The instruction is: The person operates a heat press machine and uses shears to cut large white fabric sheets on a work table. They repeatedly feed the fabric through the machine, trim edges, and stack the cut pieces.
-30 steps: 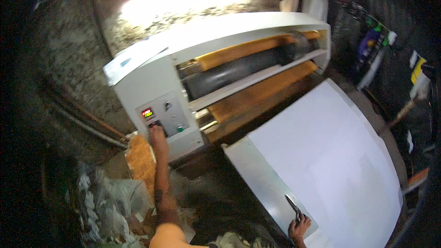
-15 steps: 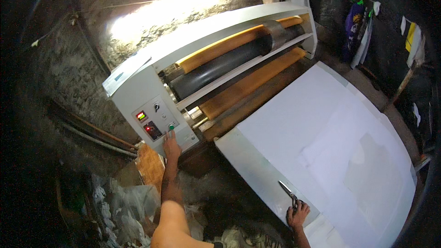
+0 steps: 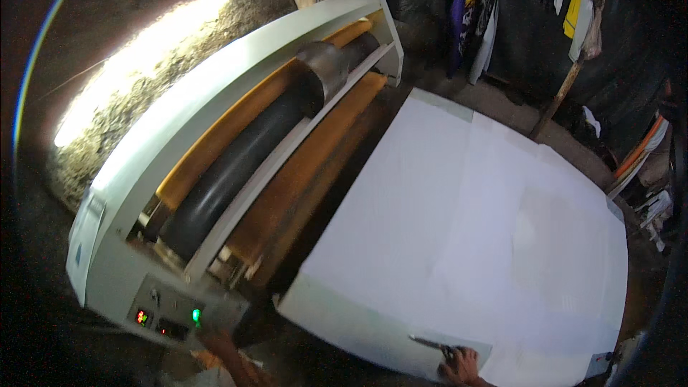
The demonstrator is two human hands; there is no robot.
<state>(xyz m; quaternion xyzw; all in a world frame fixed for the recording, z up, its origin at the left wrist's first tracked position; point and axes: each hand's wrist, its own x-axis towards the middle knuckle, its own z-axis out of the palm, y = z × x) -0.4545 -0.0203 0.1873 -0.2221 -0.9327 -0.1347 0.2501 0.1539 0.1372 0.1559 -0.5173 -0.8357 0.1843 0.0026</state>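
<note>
"How did the machine casing [image 3: 236, 64] look?"

"Smooth, like painted metal, with a soft sheen. The black roller [image 3: 229, 183] was smooth and glossy, rather like rubber, whereas the orange belt [image 3: 229, 129] looked matt, like cloth."

"And the silver band [image 3: 322, 72]?"

"Smooth and slightly shiny, like sheet metal."

"What about the white sheet [image 3: 401, 229]?"

"Matt and mostly smooth; I couldn't tell paper from cloth. The scissors [image 3: 427, 342] looked like metal at the blade."

"Anything rough?"

"The lit wall [image 3: 82, 168], coarse as bare stone. The pole [image 3: 555, 100] was wood, the hanging clothes [image 3: 466, 21] cloth."
</note>
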